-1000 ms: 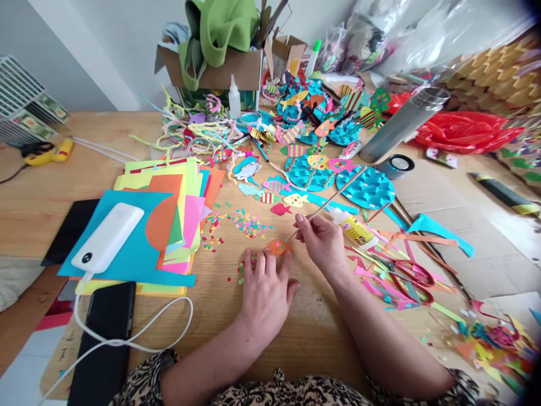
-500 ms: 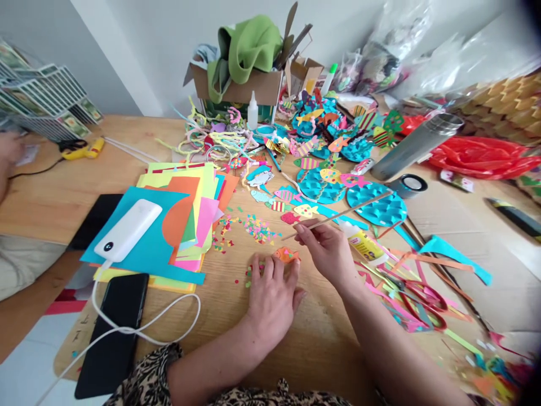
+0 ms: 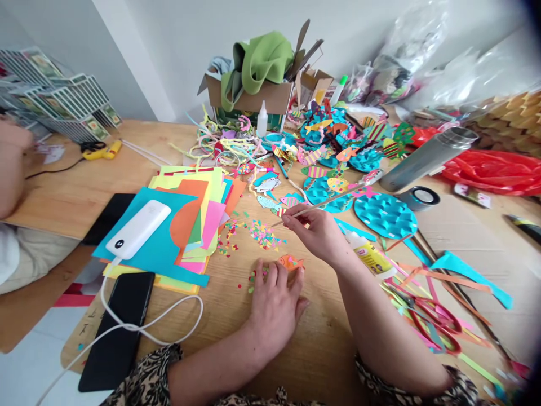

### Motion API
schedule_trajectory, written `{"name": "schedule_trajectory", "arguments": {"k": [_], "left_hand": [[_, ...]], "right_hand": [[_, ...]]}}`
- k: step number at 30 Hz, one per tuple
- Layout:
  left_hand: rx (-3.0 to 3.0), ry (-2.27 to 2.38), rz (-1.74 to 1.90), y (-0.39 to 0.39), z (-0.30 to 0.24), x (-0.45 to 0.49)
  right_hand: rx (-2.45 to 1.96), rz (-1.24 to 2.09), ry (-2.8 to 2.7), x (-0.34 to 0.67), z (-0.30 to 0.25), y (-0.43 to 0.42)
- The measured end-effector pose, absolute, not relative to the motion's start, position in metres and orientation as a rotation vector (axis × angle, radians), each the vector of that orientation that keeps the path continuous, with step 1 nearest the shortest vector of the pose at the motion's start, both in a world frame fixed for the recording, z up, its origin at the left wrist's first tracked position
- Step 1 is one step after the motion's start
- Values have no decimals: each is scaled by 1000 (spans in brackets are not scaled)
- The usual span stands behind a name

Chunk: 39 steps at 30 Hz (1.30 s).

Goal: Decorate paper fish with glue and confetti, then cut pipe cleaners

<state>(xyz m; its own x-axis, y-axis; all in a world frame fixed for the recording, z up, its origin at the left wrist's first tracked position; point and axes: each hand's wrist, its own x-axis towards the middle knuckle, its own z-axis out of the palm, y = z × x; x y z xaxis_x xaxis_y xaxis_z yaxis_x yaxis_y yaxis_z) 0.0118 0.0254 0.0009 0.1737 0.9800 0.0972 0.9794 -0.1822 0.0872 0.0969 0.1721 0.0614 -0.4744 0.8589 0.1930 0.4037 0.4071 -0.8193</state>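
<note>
My left hand (image 3: 275,301) lies palm down on the table with its fingers stretched out. Its fingertips touch the edge of a small orange paper fish (image 3: 291,261). Under and beside those fingers are green and red paper dots (image 3: 251,280). My right hand (image 3: 316,232) pinches a thin wooden stick (image 3: 338,198), which slants up to the right. The stick's lower tip hangs near a pile of tiny coloured paper bits (image 3: 265,234). Beyond this hand lie several decorated paper fish and blue scalloped discs (image 3: 384,217).
A glue bottle (image 3: 372,256) and red-handled scissors (image 3: 439,321) lie among paper strips at right. Coloured paper sheets (image 3: 190,197) carry a white power bank (image 3: 139,228) at left, near a black phone (image 3: 116,332). A steel flask (image 3: 429,158) leans behind. Another person's arm (image 3: 12,169) is far left.
My right hand has moved away from the orange fish, toward the paper bits, carrying the stick. My left hand stays at the fish. The view has shifted slightly.
</note>
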Motion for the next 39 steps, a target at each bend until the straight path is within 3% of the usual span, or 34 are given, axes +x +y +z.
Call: {"name": "schedule_trajectory", "arguments": {"k": [22, 39], "left_hand": [[2392, 2003, 195, 24, 3, 12], [2359, 2007, 253, 23, 2, 13]], "right_hand": [[-1162, 803, -2157, 103, 45, 174], [-1168, 882, -2239, 99, 44, 170]]}}
